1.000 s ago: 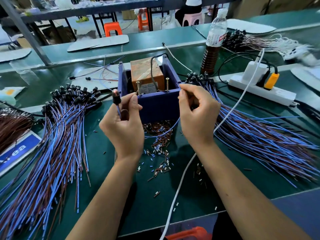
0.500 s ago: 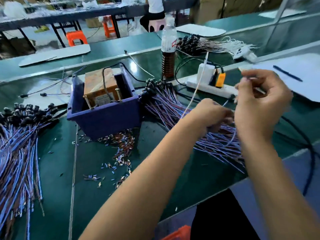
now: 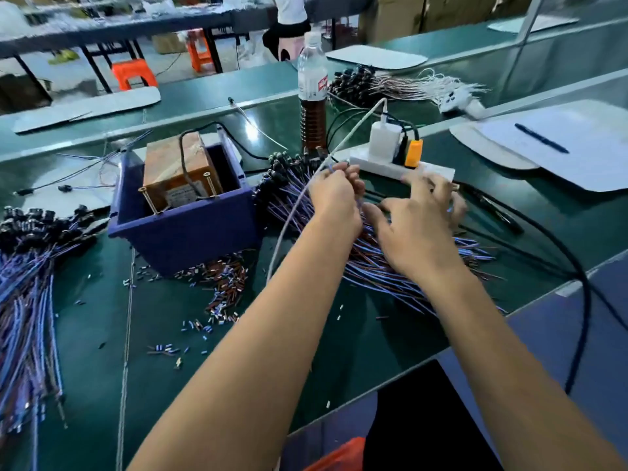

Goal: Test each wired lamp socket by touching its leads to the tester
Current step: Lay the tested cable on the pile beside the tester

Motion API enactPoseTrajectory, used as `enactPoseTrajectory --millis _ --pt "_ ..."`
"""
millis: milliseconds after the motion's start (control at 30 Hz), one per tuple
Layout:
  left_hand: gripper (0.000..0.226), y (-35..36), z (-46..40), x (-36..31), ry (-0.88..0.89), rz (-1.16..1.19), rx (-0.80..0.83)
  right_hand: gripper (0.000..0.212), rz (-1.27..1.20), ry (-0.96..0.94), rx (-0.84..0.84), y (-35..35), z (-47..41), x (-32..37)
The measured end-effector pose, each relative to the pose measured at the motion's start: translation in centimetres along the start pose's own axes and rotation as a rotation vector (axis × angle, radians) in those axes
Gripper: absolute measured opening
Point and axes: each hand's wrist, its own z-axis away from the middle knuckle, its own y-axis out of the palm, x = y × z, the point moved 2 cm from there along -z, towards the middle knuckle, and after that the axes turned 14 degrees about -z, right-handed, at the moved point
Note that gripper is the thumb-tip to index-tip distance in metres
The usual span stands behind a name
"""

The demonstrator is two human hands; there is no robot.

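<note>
The tester is a blue box (image 3: 183, 232) holding a brown transformer (image 3: 171, 168) with two upright metal posts (image 3: 144, 195). To its right lies a pile of wired lamp sockets (image 3: 390, 266) with blue and brown leads and black heads (image 3: 282, 166). Both of my hands are over this pile, away from the tester. My left hand (image 3: 334, 198) has its fingers curled and pinches a blue lead near the heads. My right hand (image 3: 419, 219) lies spread on the leads, its fingertips blurred. A second pile of wired sockets (image 3: 27, 266) lies at the far left.
A bottle (image 3: 312, 96) stands behind the pile. A white power strip (image 3: 401, 166) with plugs sits just beyond my hands, and a white cable (image 3: 292, 215) runs across my left wrist. Papers with a pen (image 3: 543, 141) lie at right. Cut wire bits (image 3: 221, 287) litter the mat.
My head turned right. Both hands left the tester for the right pile. The right hand came down from a raised pinch onto the leads, and the left hand moved up toward the socket heads.
</note>
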Motion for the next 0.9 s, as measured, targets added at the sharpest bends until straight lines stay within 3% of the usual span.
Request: enactPoseTrajectory --millis 100,200,333,433,567,667,767,900 --pt "0.033 -1.1 -0.2 -1.9 0.074 0.165 -0.015 0.041 0.022 -0.088 0.024 0.6 0.1 1.0" --pt "0.029 -2.4 -0.3 -3.7 0.176 0.126 -0.059 0.034 -0.093 -0.15 0.006 -0.2 0.0 1.8" --pt "0.018 -4.5 -0.7 -5.2 0.402 -0.492 -0.253 0.017 -0.204 -0.159 -0.029 -1.9 -0.3 1.8" --pt "0.012 -5.6 -0.9 -5.5 0.535 -0.941 -0.388 0.018 -0.163 -0.131 -0.016 -1.9 -0.2 1.4" --pt "0.04 -6.1 -0.2 -3.5 0.62 -1.364 -0.439 0.019 -0.022 -0.052 0.099 -0.2 0.4 0.3" --pt "0.043 -6.6 0.6 -2.4 0.749 -1.667 -0.502 0.017 -0.071 -0.038 0.079 0.2 0.7 0.3" --pt "0.034 -6.7 1.3 -2.5 0.745 -1.695 -0.41 0.013 -0.07 -0.045 0.057 0.1 0.7 0.8" --pt "0.033 -7.7 1.9 -3.2 0.478 -1.717 -0.092 0.007 -0.241 -0.157 -0.081 0.3 0.9 3.1"
